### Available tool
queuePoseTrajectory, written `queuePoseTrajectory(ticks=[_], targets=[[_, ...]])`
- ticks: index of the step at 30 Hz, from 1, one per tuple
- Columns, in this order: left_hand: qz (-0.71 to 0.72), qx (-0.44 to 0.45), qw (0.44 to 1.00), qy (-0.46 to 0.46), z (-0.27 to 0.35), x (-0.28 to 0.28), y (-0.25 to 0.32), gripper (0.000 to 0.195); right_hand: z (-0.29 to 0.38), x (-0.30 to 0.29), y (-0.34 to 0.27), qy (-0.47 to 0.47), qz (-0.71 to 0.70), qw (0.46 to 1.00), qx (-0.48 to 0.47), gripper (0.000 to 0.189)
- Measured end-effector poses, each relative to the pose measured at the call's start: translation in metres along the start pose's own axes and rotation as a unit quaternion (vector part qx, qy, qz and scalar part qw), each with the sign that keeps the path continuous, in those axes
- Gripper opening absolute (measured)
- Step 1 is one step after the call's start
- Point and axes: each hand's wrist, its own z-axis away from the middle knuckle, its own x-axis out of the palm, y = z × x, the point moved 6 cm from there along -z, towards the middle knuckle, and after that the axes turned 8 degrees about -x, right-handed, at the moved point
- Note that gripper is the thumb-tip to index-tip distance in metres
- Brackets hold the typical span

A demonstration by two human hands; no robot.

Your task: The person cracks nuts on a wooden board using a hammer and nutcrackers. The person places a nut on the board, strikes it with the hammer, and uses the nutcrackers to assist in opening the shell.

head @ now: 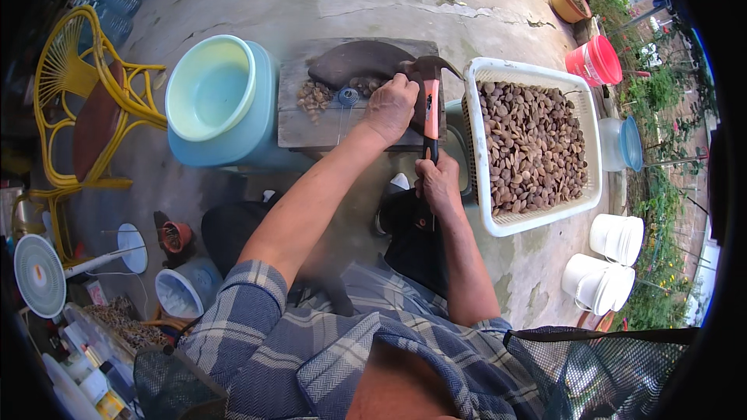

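My right hand (pixel 439 181) grips the black lower handle of a claw hammer (pixel 431 105) with a pink-orange upper grip. The hammer's head lies over the right end of a dark curved piece (pixel 353 61) on a weathered wooden board (pixel 295 125). Close to the hammer, my left hand (pixel 392 106) has its fingers curled and pinched together; whatever is between the fingertips is hidden. Left of that hand lies a coiled wire tool (pixel 348 97). Pale brown shell pieces or kernels (pixel 314 97) form a small pile. Darker flat nuts or pits (pixel 363 86) sit inside the curve.
A white plastic basket (pixel 480 146) full of brown nuts or pits (pixel 531 151) stands right of the board. Left are a pale green basin (pixel 210 87) on a blue tub (pixel 265 111) and a yellow rattan chair (pixel 99 99). White buckets (pixel 601 283) stand at right, a fan (pixel 39 274) at left.
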Motion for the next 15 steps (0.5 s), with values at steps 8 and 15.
queuePoseTrajectory(ticks=[8,15], targets=[[0.106,-0.126,0.983,0.081,0.0,-0.014,-0.031,0.012,0.001,0.0,-0.004,-0.004,-0.012,1.0,-0.003,0.012],[0.004,-0.258,0.959,0.115,-0.032,-0.053,-0.129,0.014,0.002,0.004,-0.002,-0.007,-0.018,1.0,-0.014,0.012]])
